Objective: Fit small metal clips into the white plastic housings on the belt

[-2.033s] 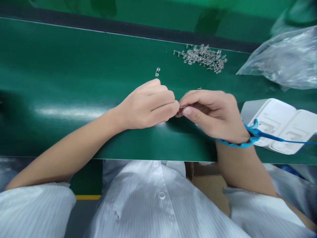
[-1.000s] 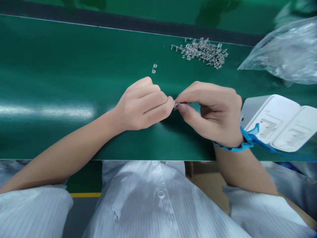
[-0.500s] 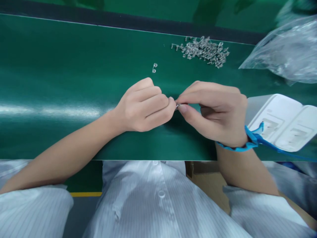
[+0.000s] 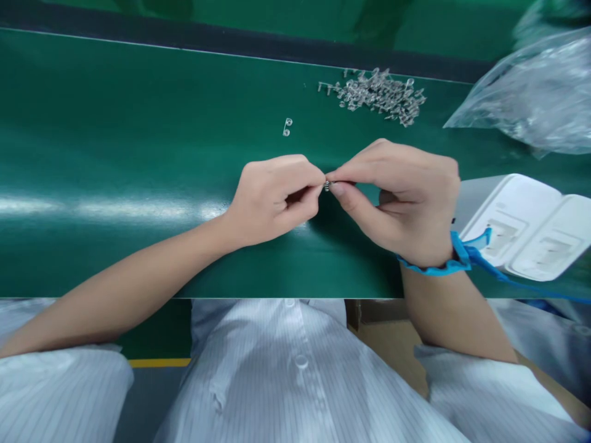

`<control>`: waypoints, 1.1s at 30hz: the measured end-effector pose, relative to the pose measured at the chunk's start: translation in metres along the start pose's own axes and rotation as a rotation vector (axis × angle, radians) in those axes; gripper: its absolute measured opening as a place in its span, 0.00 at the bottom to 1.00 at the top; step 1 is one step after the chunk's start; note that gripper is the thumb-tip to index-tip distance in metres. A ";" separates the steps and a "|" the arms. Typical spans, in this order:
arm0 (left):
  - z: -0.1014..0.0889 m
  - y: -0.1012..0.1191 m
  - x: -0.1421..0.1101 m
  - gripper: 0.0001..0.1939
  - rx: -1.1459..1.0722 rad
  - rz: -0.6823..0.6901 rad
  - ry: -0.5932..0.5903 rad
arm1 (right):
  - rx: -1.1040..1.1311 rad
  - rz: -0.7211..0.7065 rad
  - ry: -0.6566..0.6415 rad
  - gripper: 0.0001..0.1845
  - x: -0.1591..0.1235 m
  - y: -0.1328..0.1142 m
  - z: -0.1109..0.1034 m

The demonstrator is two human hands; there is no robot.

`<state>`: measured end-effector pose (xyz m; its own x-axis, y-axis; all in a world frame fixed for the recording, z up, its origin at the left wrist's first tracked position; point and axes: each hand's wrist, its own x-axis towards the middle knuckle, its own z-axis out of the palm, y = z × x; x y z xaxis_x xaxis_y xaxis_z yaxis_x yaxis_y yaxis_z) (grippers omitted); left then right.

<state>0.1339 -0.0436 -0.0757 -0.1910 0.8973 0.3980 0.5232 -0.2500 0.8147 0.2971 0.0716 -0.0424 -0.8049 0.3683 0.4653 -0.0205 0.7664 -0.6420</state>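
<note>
Green table (image 4: pixel 115 135), a grip just changed.
Left hand (image 4: pixel 274 197) has uncurled from a fist into a pinch, facing the right hand (image 4: pixel 410 197); a metal pile (image 4: pixel 381 95) lies far right; small metal parts (image 4: pixel 327 185) sit gripped between both hands' fingertips.

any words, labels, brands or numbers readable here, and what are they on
No text can be read in this view.
White casings: faint marks on their faces, too blurred to make out.
Metal parts at the fingertips: too small to tell if they are marked.
Clear plastic bag: no readable label.
Blue wrist strap: no lettering visible.
</note>
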 end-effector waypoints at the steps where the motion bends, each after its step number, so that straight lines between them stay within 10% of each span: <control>1: -0.001 0.001 0.001 0.11 -0.070 -0.035 -0.001 | 0.000 -0.003 0.003 0.06 0.000 0.001 0.000; 13: 0.002 -0.002 0.004 0.16 -0.710 -0.434 -0.159 | 0.011 0.117 -0.030 0.06 -0.002 -0.002 -0.005; 26: 0.004 -0.006 -0.006 0.12 0.148 0.120 0.035 | 0.124 0.231 -0.111 0.07 0.000 -0.002 -0.006; 33: 0.017 -0.016 -0.010 0.11 0.306 0.199 0.131 | 0.304 0.366 -0.149 0.10 0.000 0.002 -0.006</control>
<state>0.1414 -0.0422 -0.0994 -0.1548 0.7835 0.6018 0.7807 -0.2763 0.5606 0.3004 0.0763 -0.0405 -0.8673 0.4880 0.0981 0.1252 0.4048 -0.9058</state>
